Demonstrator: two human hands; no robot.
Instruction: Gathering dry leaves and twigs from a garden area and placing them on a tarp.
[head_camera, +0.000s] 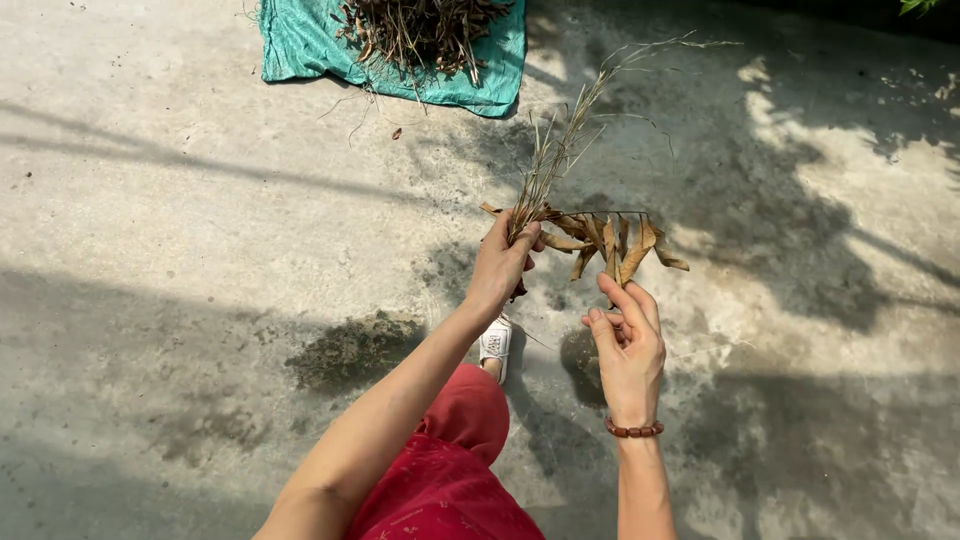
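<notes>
My left hand (503, 262) is closed around a bunch of dry plant stalks (560, 140) that rise up and away from it. A thin stem with several brown dried pods (612, 245) hangs sideways from the bunch, to the right of that hand. My right hand (628, 340) is just below the pods with its fingers apart; one fingertip reaches a pod. A brown bead bracelet (633, 430) circles the right wrist.
A teal cloth (300, 45) lies on the concrete ground (180, 220) at the top, with a heap of dry stalks (415, 30) on it. My red-clad leg (450, 460) and white shoe (495, 345) are below the hands. Dark damp patches mark the concrete.
</notes>
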